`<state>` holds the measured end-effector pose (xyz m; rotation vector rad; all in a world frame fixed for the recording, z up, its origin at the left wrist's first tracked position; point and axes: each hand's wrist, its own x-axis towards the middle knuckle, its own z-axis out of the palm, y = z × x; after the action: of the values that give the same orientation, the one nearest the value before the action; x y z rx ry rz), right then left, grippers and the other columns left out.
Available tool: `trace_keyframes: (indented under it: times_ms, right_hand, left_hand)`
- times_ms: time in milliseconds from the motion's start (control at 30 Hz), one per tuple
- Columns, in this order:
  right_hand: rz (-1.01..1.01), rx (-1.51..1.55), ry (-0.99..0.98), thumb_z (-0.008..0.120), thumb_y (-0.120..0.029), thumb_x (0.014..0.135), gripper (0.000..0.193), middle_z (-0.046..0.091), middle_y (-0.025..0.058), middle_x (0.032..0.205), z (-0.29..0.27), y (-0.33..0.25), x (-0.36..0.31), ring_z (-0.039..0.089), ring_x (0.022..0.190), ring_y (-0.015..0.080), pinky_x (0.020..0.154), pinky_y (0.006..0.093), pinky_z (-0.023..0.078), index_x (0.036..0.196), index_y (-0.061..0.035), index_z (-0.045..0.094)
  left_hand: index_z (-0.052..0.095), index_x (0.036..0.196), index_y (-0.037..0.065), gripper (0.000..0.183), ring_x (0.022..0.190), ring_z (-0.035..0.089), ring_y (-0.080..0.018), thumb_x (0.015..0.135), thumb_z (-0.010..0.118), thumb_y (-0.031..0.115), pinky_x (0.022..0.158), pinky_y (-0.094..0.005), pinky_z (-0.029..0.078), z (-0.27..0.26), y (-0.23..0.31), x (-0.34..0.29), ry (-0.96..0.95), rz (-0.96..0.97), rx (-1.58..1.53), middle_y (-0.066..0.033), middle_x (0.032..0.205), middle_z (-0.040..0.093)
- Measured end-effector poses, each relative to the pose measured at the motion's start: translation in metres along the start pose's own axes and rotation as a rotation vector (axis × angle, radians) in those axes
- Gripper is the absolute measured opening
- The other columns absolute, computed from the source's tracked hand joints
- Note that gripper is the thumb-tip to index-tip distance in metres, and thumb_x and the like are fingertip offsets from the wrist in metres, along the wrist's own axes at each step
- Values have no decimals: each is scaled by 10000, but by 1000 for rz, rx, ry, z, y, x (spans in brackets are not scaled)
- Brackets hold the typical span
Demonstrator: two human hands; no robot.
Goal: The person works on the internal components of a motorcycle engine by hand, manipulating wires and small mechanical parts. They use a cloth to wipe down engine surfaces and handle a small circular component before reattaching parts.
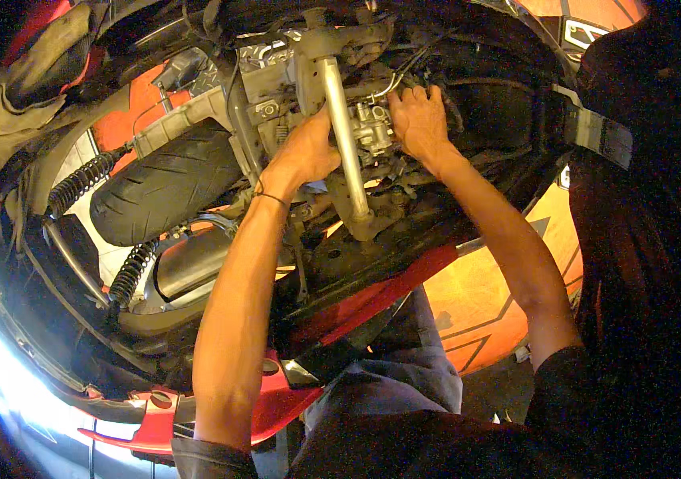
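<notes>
1. Carburetor-like metal body (374, 128), head view: seated amid the exposed frame of a scooter-like vehicle, between the two hands; its longer visible axis runs roughly from 12 to 6 o'clock.
2. Right hand (422, 128), head view: nearer of the two, just beside the body, which lies at 9 o'clock from it. The fingers are bent and close together; their tips are hidden, so whether they clamp anything cannot be told.
3. Left hand (306, 150), head view: the body lies between 2 and 3 o'clock from it, beyond a pale metal bar (343, 132). Its fingers pass out of sight behind this bar; their state cannot be told.
4. Bar, head view: runs nearly 12 to 6 o'clock, separating left hand from body; no such bar stands on the right hand's side.
</notes>
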<state>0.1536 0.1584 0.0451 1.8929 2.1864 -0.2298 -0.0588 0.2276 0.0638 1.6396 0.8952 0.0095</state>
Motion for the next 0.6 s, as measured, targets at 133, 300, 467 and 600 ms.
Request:
trace_keyframes:
  times_ms: [133,300,467,600]
  right_hand:
    - [14,-33,29,590,-223,761,245,624,103,886,9,0,1,564,910,260,846,446,381,951,-74,629]
    - [-22,-30,2,639,-247,705,294,620,97,906,7,4,-1,551,929,258,846,448,379,938,-67,627]
    - [-1,0,-48,719,-264,663,463,608,83,930,4,-2,2,537,944,256,876,434,365,1051,-41,600]
    - [-3,-13,-27,681,-213,683,427,607,89,933,6,3,-3,538,942,258,880,438,366,1062,-35,600]
  left_hand:
    - [507,1183,8,474,1051,576,-391,736,646,80,893,-426,462,-1,2,-1,-5,-48,31,-264,1077,612]
    - [515,1172,7,462,1038,573,-405,732,641,70,895,-437,459,2,-3,3,2,4,53,-262,1054,618]
    - [497,1198,15,483,1036,561,-438,735,628,55,881,-454,462,5,-12,1,78,93,-12,-277,1047,614]
    - [503,1197,23,475,1036,568,-428,742,633,69,884,-445,463,5,-1,-2,82,64,-7,-268,1047,620]
